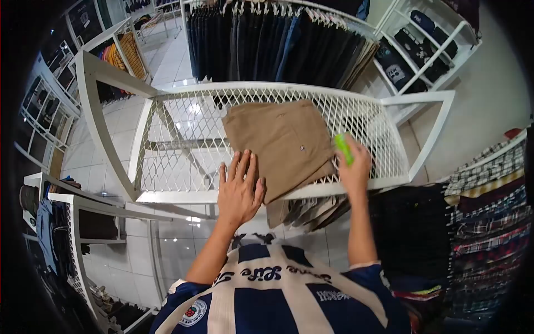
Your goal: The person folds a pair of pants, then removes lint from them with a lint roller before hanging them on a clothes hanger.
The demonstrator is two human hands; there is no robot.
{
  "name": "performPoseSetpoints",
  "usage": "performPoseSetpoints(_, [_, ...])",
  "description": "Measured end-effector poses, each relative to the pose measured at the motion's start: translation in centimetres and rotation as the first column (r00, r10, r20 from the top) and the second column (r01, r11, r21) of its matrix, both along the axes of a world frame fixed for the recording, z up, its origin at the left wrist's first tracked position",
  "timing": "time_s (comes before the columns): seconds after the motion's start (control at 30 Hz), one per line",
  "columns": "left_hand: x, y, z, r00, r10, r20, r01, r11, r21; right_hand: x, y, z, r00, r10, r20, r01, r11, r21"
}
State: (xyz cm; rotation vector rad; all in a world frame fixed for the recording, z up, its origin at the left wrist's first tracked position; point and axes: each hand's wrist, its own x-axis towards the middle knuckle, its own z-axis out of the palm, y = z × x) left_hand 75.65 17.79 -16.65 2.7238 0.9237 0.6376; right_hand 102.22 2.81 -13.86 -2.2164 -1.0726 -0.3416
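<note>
Folded tan trousers [278, 145] lie on a white mesh rack shelf [167, 167], with one lower edge reaching over the front rail. My left hand [240, 189] rests on the near left part of the trousers, its fingers straight and apart. Just off the right edge of the fabric, my right hand [355, 167] is closed around a small bright green object [344, 149]. That object is blurred, and its exact kind cannot be made out.
Dark trousers [245, 44] hang in a row behind the shelf. Under its front edge hang more tan and dark garments [317, 211]. Plaid shirts [489, 217] are at the right, and a wall rack with folded dark clothes [411, 50] stands at the upper right.
</note>
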Motion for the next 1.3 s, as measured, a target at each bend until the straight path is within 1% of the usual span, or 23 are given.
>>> performPoseSetpoints(0.07, [-0.4, -0.3, -0.3, 1.0, -0.004, -0.001, 0.004, 1.0, -0.013, -5.8, 0.8, 0.9, 0.958, 0.285, 0.033, -0.287, 0.952, 0.108])
performPoseSetpoints(0.1, [-0.4, -0.3, -0.2, 1.0, -0.007, -0.002, 0.007, 1.0, -0.015, -7.7, 0.9, 0.1, 0.96, 0.28, 0.031, -0.281, 0.953, 0.113])
performPoseSetpoints(0.17, [-0.4, -0.4, -0.2, 1.0, -0.01, -0.01, 0.01, 1.0, -0.016, -9.7, 0.9, -0.9, 0.849, 0.529, -0.001, -0.528, 0.849, 0.021])
performPoseSetpoints(0.2, [-0.4, -0.4, -0.2, 1.0, -0.003, -0.014, 0.003, 1.0, -0.024, -6.8, 1.0, -2.4, 0.911, 0.368, 0.186, -0.363, 0.93, -0.064])
performPoseSetpoints(0.27, [-0.3, -0.3, 0.0, 1.0, -0.002, -0.009, 0.002, 1.0, -0.011, 0.0, 1.3, -2.9, 0.999, 0.003, 0.049, 0.001, 0.995, -0.1])
performPoseSetpoints(0.33, [-0.5, -0.8, -0.2, 1.0, 0.01, 0.001, -0.01, 1.0, 0.001, 1.7, 2.3, -0.3, 0.984, -0.053, 0.169, 0.062, 0.997, -0.045])
performPoseSetpoints(0.4, [-0.3, -0.4, -0.2, 1.0, -0.003, 0.022, 0.004, 1.0, -0.012, -1.8, 4.5, 1.1, 0.989, 0.138, 0.061, -0.143, 0.986, 0.087])
performPoseSetpoints(0.47, [-0.4, -0.7, 0.1, 0.995, 0.017, 0.096, -0.014, 0.999, -0.032, -5.9, 5.8, 1.1, 0.851, 0.517, 0.097, -0.514, 0.856, -0.056])
performPoseSetpoints(0.5, [-0.4, -0.7, 0.1, 0.99, 0.022, 0.141, -0.011, 0.997, -0.077, -6.4, 6.4, 0.7, 0.774, 0.632, -0.041, -0.633, 0.771, -0.068])
performPoseSetpoints(0.53, [-0.4, -0.5, 0.2, 0.981, 0.031, 0.191, -0.009, 0.993, -0.118, -5.2, 7.4, -0.1, 0.767, 0.641, -0.036, -0.642, 0.765, -0.06])
performPoseSetpoints(0.6, [-0.3, -0.4, 0.2, 0.977, 0.049, 0.208, -0.028, 0.994, -0.104, -0.4, 10.2, -1.3, 0.95, 0.258, 0.175, -0.252, 0.966, -0.058])
performPoseSetpoints(0.67, [-0.4, -0.6, 0.1, 0.986, 0.028, 0.166, -0.014, 0.997, -0.082, 1.4, 12.9, -0.4, 0.979, 0.044, 0.2, -0.05, 0.999, 0.022])
performPoseSetpoints(0.73, [-0.3, -0.3, -0.3, 0.98, 0.029, 0.198, -0.02, 0.999, -0.045, -1.4, 15.8, 0.9, 0.948, 0.315, 0.05, -0.318, 0.942, 0.104])
performPoseSetpoints(0.83, [-0.4, -0.4, -0.6, 0.985, 0.026, 0.172, -0.014, 0.997, -0.07, -8.8, 17.8, 0.2, 0.695, 0.719, -0.008, -0.718, 0.694, 0.062])
performPoseSetpoints(0.93, [-0.4, -0.3, -1.0, 0.984, 0.035, 0.175, -0.026, 0.998, -0.055, -3.4, 20.2, -2.0, 0.784, 0.617, 0.07, -0.615, 0.787, -0.053])
performPoseSetpoints(1.0, [-0.5, -0.5, -0.8, 0.984, 0.041, 0.172, -0.031, 0.998, -0.059, 4.1, 22.2, -3.9, 0.964, 0.225, 0.143, -0.206, 0.969, -0.135])
performPoseSetpoints(1.07, [-0.5, -0.4, -0.2, 0.985, 0.033, 0.167, -0.022, 0.997, -0.07, 4.3, 19.9, -0.9, 0.969, 0.024, 0.247, -0.013, 0.999, -0.048])
performPoseSetpoints(1.1, [-0.4, -0.1, -0.2, 0.985, 0.03, 0.172, -0.02, 0.998, -0.059, 4.3, 19.6, -0.9, 0.963, 0.179, 0.203, -0.197, 0.978, 0.068])
performPoseSetpoints(1.13, [-0.3, -0.1, -0.4, 0.985, 0.031, 0.172, -0.022, 0.998, -0.055, 1.7, 18.3, 0.3, 0.956, 0.258, 0.14, -0.269, 0.961, 0.064])
performPoseSetpoints(1.17, [-0.4, -0.3, -0.7, 0.986, 0.031, 0.166, -0.021, 0.998, -0.06, -2.1, 16.2, 2.1, 0.925, 0.366, 0.101, -0.364, 0.93, -0.043])
performPoseSetpoints(1.23, [-0.4, -0.5, -0.4, 0.985, 0.032, 0.167, -0.02, 0.997, -0.073, -6.1, 13.0, 0.1, 0.765, 0.64, 0.07, -0.633, 0.768, -0.095])
performPoseSetpoints(1.27, [-0.4, -0.4, -0.3, 0.984, 0.034, 0.173, -0.022, 0.997, -0.069, -5.5, 12.3, -0.2, 0.772, 0.632, 0.064, -0.626, 0.774, -0.093])
performPoseSetpoints(1.3, [-0.3, -0.3, -0.3, 0.984, 0.033, 0.176, -0.02, 0.997, -0.072, -4.0, 11.3, -0.5, 0.847, 0.524, 0.089, -0.512, 0.849, -0.13])
